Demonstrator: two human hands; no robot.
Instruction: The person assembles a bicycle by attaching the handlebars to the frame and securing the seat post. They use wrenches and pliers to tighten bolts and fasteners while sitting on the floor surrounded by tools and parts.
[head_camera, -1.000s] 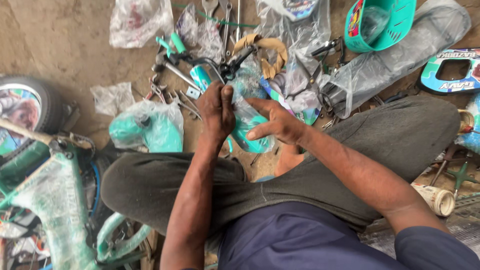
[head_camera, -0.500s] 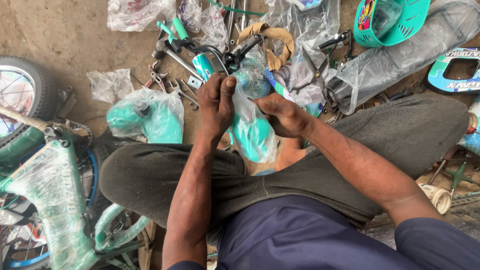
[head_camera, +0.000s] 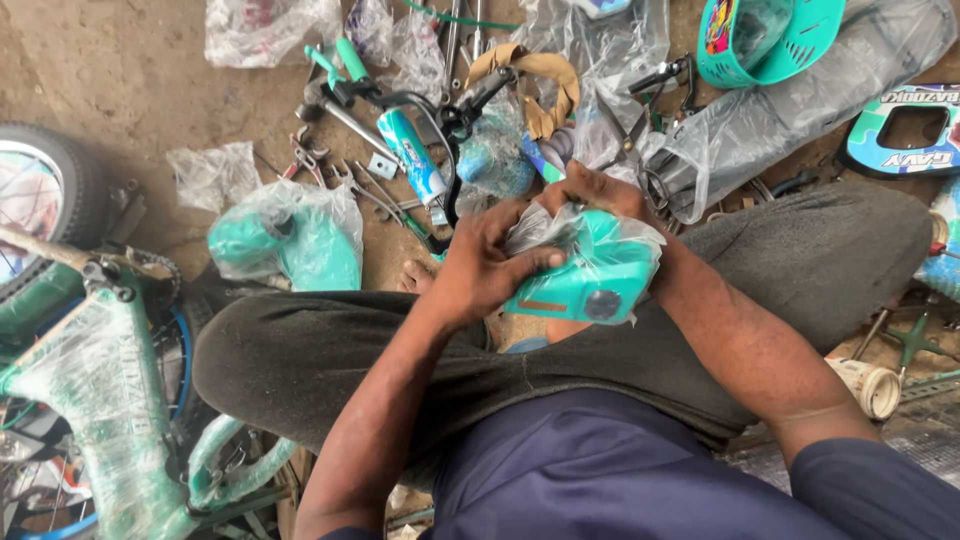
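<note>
The person sits on the dirt ground (head_camera: 120, 90) with both knees wide apart. The left hand (head_camera: 480, 265) is curled around a teal plastic part (head_camera: 590, 285) and grips its left end, with the fingers on top and the thumb pointing along the side. The right hand (head_camera: 590, 195) is closed over the top of the same part, where it pinches the clear plastic wrap (head_camera: 560, 228) that covers it. The part is held up in the air between the 2 knees, just above the lap. It has a dark round hole on the side that faces us. On the ground in front lie a bike handlebar with teal grips (head_camera: 400, 120), some pliers (head_camera: 305, 160) and a few clear bags (head_camera: 265, 30). A wrapped teal piece (head_camera: 290, 245) sits near the left knee. A teal bike frame in plastic (head_camera: 90, 400) and a wheel (head_camera: 45, 200) are on the left. A teal basket (head_camera: 770, 40) is far up on the right.
</note>
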